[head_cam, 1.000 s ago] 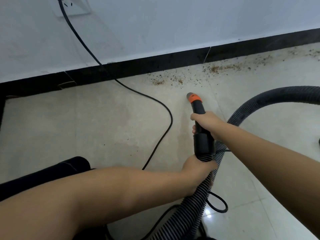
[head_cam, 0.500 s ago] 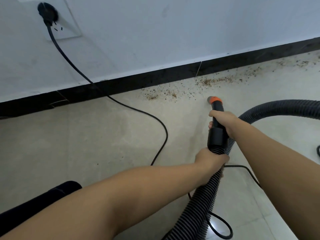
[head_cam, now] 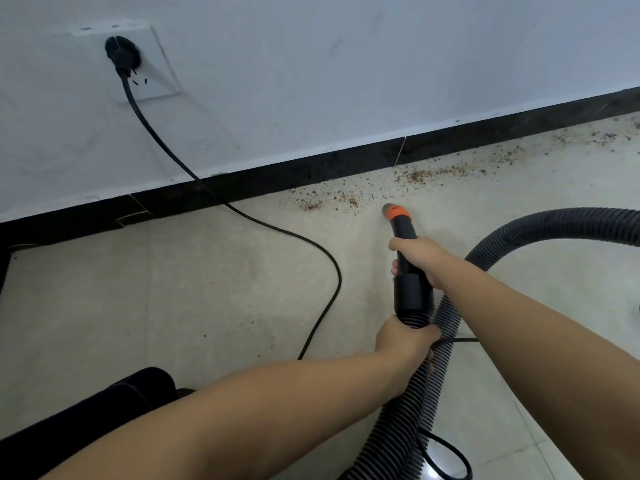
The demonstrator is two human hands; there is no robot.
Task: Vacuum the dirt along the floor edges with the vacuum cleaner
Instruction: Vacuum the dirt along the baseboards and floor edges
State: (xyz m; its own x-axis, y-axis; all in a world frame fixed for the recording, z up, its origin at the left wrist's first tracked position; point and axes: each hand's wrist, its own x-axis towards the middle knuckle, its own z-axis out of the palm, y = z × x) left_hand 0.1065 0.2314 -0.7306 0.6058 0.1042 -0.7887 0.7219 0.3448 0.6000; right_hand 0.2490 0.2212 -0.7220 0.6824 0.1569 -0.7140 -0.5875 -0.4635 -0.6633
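Dirt (head_cam: 349,201) lies in a brown scatter on the floor (head_cam: 194,292) right against the black skirting board (head_cam: 311,171), running from just ahead of the nozzle away to the far right along the foot of the white wall (head_cam: 346,64). To the left of that scatter the pale tiles beside the skirting look largely clean, so, judged from how things lie, the left part of the edge is done and the long speckled strip to the right is what remains. A ribbed grey hose (head_cam: 540,225) loops in from the right and passes under both forearms. The black power cord (head_cam: 322,251) drops from the wall socket (head_cam: 138,60) and snakes across the floor, well clear of the dirt. Closed round the ribbed hose end just behind the black cuff is the left hand (head_cam: 403,341); the right hand (head_cam: 417,254) is wrapped round the black tube further forward. Smallest of all, the orange-tipped nozzle (head_cam: 396,212) sits low at the floor, just short of the nearest crumbs, not yet over them.
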